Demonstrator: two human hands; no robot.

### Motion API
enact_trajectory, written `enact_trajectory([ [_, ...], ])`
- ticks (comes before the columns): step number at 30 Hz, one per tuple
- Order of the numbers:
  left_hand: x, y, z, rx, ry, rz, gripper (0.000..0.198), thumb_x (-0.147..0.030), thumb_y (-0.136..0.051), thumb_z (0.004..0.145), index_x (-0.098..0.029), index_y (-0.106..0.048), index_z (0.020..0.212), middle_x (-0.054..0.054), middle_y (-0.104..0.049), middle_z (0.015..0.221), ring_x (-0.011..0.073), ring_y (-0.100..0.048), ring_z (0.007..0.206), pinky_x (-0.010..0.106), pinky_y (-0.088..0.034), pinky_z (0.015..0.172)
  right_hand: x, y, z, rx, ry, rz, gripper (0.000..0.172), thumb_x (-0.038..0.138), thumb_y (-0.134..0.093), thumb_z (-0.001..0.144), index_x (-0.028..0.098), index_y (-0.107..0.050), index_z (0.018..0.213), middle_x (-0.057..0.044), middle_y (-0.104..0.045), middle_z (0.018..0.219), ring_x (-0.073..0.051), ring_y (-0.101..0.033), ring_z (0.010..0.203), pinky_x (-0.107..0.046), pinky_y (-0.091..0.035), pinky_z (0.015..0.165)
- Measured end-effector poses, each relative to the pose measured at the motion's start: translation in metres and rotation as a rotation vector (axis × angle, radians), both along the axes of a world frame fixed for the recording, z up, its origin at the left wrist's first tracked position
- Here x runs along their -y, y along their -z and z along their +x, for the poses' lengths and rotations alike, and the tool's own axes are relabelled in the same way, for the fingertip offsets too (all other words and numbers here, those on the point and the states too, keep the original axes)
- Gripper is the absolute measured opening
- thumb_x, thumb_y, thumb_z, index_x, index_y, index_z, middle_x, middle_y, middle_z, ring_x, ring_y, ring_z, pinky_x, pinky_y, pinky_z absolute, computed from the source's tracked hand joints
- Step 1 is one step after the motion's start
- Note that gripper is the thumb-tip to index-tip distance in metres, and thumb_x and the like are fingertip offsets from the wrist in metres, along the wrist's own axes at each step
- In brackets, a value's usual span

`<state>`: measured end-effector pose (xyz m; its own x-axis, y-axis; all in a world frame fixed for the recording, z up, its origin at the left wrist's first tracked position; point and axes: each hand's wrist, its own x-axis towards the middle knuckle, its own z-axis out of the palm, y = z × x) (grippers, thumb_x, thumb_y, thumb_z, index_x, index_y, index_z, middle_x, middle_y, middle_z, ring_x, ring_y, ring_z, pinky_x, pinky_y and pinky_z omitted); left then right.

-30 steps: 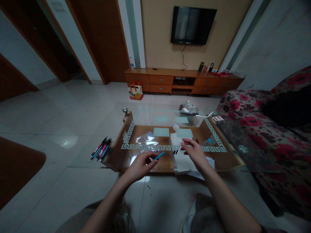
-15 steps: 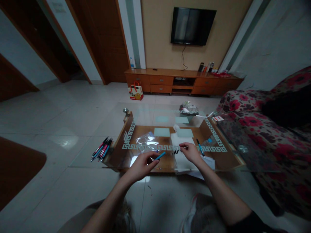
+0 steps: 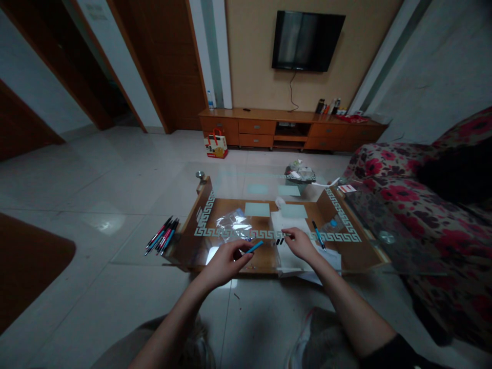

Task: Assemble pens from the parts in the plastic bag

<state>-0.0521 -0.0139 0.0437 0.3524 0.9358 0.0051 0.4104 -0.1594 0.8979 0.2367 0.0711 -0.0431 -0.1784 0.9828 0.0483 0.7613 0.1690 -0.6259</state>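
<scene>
My left hand (image 3: 226, 262) is closed on a blue pen barrel (image 3: 255, 247), held above the near part of the glass table and tilted up to the right. Across from it, my right hand (image 3: 300, 243) has its fingertips pinched together; what they hold, if anything, is too small to make out. Just left of those fingertips lie small black pen parts (image 3: 280, 241) on the glass. A blue and black pen (image 3: 319, 237) rests to the right of my right hand.
A pile of pens (image 3: 163, 236) lies at the left of the glass table (image 3: 134, 251). Clear plastic packaging (image 3: 232, 225) is beyond my left hand. White papers (image 3: 286, 261) show under the glass. A floral sofa (image 3: 403, 174) stands on the right, a wooden cabinet (image 3: 255, 126) at the back.
My right hand has shifted slightly, and the thin white piece seen at its fingertips is no longer distinct. My left hand keeps the blue barrel in nearly the same place.
</scene>
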Motion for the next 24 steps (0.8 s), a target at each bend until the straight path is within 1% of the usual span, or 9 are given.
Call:
enact_trajectory([
  [4, 0.000, 0.002, 0.000, -0.004, -0.005, 0.007, 0.028, -0.036, -0.058, 0.089, -0.019, -0.068, 0.110, 0.004, -0.069, 0.091, 0.0158, -0.059, 0.073, 0.026, -0.045, 0.066, 0.001, -0.004, 0.001, -0.008, 0.016, 0.005, 0.033, 0.016, -0.056, 0.081, 0.014, -0.073, 0.109, -0.012, -0.071, 0.106, -0.019, -0.066, 0.087, -0.030, -0.049, 0.086],
  [7, 0.000, 0.004, -0.001, -0.011, -0.023, 0.017, 0.029, -0.036, -0.058, 0.089, -0.020, -0.068, 0.112, 0.004, -0.069, 0.093, 0.0160, -0.060, 0.075, 0.026, -0.045, 0.067, 0.001, -0.017, 0.003, -0.037, 0.102, 0.058, 0.029, 0.016, -0.055, 0.080, 0.015, -0.074, 0.102, -0.011, -0.072, 0.103, -0.020, -0.066, 0.086, -0.031, -0.048, 0.085],
  [9, 0.000, 0.005, -0.001, -0.011, -0.031, 0.022, 0.029, -0.037, -0.058, 0.089, -0.021, -0.068, 0.112, 0.004, -0.069, 0.093, 0.0158, -0.059, 0.074, 0.026, -0.046, 0.067, 0.002, -0.028, 0.004, -0.116, 0.169, 0.109, 0.027, 0.019, -0.054, 0.081, 0.016, -0.073, 0.099, -0.010, -0.072, 0.101, -0.020, -0.065, 0.083, -0.033, -0.049, 0.083],
  [12, 0.000, 0.004, -0.001, -0.011, -0.039, 0.030, 0.029, -0.037, -0.058, 0.089, -0.021, -0.068, 0.112, 0.004, -0.070, 0.096, 0.0149, -0.059, 0.073, 0.026, -0.046, 0.066, 0.010, -0.045, 0.000, -0.366, 0.209, 0.131, 0.023, 0.027, -0.056, 0.083, 0.017, -0.073, 0.095, -0.009, -0.072, 0.099, -0.020, -0.065, 0.083, -0.033, -0.049, 0.080],
  [13, 0.000, 0.003, 0.000, -0.012, -0.043, 0.037, 0.029, -0.036, -0.059, 0.089, -0.021, -0.068, 0.111, 0.004, -0.070, 0.097, 0.0146, -0.059, 0.072, 0.026, -0.046, 0.066, 0.014, -0.050, -0.004, -0.484, 0.212, 0.088, 0.022, 0.029, -0.059, 0.082, 0.017, -0.073, 0.094, -0.008, -0.072, 0.096, -0.019, -0.064, 0.081, -0.032, -0.049, 0.076],
  [15, 0.000, 0.001, 0.001, -0.013, -0.048, 0.059, 0.028, -0.034, -0.060, 0.088, -0.021, -0.069, 0.111, 0.004, -0.069, 0.098, 0.0142, -0.058, 0.071, 0.025, -0.046, 0.066, 0.026, -0.057, -0.016, -0.768, 0.217, -0.103, 0.024, 0.034, -0.064, 0.080, 0.017, -0.072, 0.093, -0.007, -0.072, 0.089, -0.017, -0.064, 0.072, -0.029, -0.049, 0.065],
  [18, 0.001, -0.001, 0.002, -0.012, -0.028, 0.101, 0.026, -0.029, -0.063, 0.085, -0.021, -0.070, 0.109, 0.005, -0.069, 0.096, 0.0147, -0.058, 0.075, 0.025, -0.046, 0.068, 0.046, -0.064, -0.037, -1.126, 0.153, -0.444, 0.028, 0.039, -0.070, 0.079, 0.015, -0.071, 0.094, -0.008, -0.072, 0.089, -0.016, -0.066, 0.074, -0.027, -0.050, 0.066],
  [21, 0.001, -0.001, 0.003, 0.000, -0.019, 0.126, 0.028, -0.024, -0.065, 0.083, -0.021, -0.070, 0.111, 0.005, -0.069, 0.097, 0.0158, -0.060, 0.079, 0.026, -0.047, 0.072, 0.064, -0.066, -0.055, -1.261, 0.105, -0.671, 0.028, 0.038, -0.068, 0.084, 0.013, -0.070, 0.096, -0.011, -0.073, 0.094, -0.016, -0.068, 0.078, -0.028, -0.052, 0.073],
  [24, 0.001, 0.001, 0.004, 0.021, -0.036, 0.123, 0.033, -0.022, -0.066, 0.081, -0.021, -0.069, 0.114, 0.006, -0.070, 0.099, 0.0168, -0.061, 0.082, 0.028, -0.049, 0.075, 0.073, -0.061, -0.067, -1.360, 0.058, -0.852, 0.024, 0.034, -0.062, 0.089, 0.012, -0.067, 0.099, -0.012, -0.073, 0.094, -0.018, -0.070, 0.080, -0.031, -0.053, 0.078],
])
